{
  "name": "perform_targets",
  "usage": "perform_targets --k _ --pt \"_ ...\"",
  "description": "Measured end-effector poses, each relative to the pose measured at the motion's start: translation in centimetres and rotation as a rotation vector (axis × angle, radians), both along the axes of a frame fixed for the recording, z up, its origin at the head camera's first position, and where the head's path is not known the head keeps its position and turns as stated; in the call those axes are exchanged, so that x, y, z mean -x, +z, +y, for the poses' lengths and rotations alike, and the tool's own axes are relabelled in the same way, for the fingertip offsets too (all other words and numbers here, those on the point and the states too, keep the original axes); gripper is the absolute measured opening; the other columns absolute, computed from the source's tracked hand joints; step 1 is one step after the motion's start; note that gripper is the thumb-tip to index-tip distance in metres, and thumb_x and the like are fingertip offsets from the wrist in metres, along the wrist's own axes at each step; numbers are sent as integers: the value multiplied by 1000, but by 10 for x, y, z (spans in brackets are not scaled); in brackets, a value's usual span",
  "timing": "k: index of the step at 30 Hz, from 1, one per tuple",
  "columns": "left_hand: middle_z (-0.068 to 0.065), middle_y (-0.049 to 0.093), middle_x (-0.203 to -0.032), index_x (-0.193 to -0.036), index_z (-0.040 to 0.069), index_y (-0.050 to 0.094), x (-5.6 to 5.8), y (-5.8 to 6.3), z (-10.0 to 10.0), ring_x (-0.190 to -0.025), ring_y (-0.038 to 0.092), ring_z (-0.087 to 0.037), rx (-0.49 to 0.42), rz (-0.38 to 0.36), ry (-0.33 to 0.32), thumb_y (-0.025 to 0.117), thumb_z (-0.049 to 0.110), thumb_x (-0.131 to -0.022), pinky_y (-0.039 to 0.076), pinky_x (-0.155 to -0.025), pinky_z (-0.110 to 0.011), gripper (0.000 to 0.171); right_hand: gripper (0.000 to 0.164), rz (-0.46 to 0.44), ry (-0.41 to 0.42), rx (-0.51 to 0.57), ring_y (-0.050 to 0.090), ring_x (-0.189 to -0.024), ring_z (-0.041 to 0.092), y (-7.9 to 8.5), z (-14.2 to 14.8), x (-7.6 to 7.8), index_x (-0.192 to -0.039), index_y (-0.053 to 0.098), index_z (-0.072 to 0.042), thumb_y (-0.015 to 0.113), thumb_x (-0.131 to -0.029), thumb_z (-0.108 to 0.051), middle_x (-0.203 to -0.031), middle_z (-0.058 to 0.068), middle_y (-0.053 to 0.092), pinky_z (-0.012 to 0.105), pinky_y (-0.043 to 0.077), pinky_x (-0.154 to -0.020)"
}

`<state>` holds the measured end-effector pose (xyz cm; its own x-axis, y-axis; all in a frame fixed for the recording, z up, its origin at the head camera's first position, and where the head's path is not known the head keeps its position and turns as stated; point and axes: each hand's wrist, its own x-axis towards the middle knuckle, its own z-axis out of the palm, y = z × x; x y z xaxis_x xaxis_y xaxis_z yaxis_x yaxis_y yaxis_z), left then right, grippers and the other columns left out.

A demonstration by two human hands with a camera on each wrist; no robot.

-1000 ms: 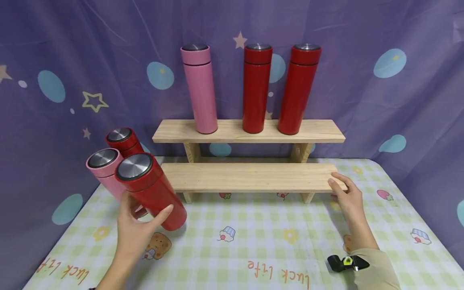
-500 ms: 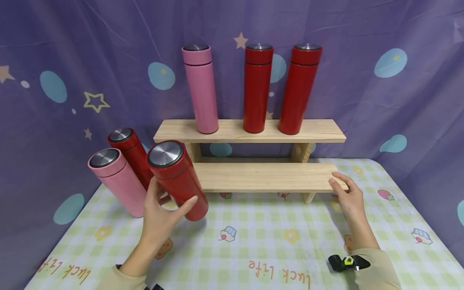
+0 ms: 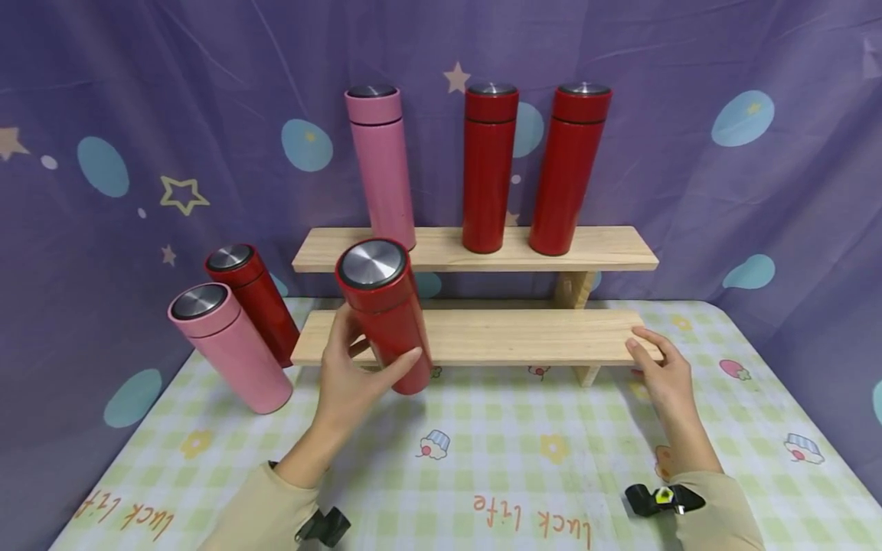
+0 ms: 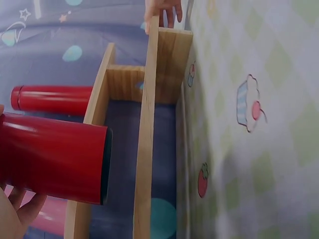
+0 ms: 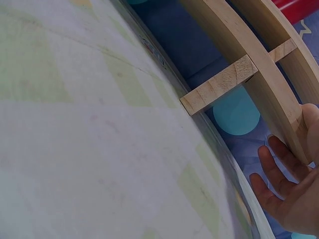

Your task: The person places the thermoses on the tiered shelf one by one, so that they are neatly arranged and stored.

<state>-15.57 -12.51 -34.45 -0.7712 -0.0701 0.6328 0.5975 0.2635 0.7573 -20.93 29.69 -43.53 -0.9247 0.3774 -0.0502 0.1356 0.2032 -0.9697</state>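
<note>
My left hand [image 3: 350, 383] grips a red thermos bottle [image 3: 387, 325] with a steel-topped lid. The bottle leans in the air before the left part of a two-tier wooden shelf [image 3: 510, 337]. In the left wrist view, the dark base of that red bottle [image 4: 55, 157] points toward the shelf boards. At the shelf's right end, my right hand [image 3: 663, 367] holds the lower board, thumb above and fingers below; the right wrist view shows the fingers [image 5: 279, 174] under the board's end. A pink bottle [image 3: 382, 168] and two red bottles [image 3: 491, 168] stand on the upper board.
At the table's left stand another pink bottle [image 3: 230, 348] and, behind it, a red bottle [image 3: 258, 302]. A checked tablecloth [image 3: 496, 451] covers the table. A purple curtain [image 3: 661, 153] hangs right behind the shelf.
My left hand has carried the red bottle to the right and upward, away from the two bottles at the left, to the front of the shelf. The right hand has stayed in place.
</note>
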Motion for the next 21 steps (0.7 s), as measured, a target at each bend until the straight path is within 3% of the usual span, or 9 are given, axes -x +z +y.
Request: perform_targets --k 12,21 --pt "3 60 -123 -142 20 46 21 10 41 -108 58 -15 65 -2 -53 90 18 -73 52 -85 -42 82 54 18 -23 0 53 -89 4 0 0 3 -140 57 -21 68 -92 -44 -141 10 46 17 52 -74" --pt "1 60 -124 -144 21 43 34 10 70 -109 57 -17 86 -48 -105 89 21 -74 51 -88 -41 83 56 13 -23 -6 52 -90 4 -1 -1 1 -141 56 -20 68 -92 -44 -142 10 45 17 52 -74"
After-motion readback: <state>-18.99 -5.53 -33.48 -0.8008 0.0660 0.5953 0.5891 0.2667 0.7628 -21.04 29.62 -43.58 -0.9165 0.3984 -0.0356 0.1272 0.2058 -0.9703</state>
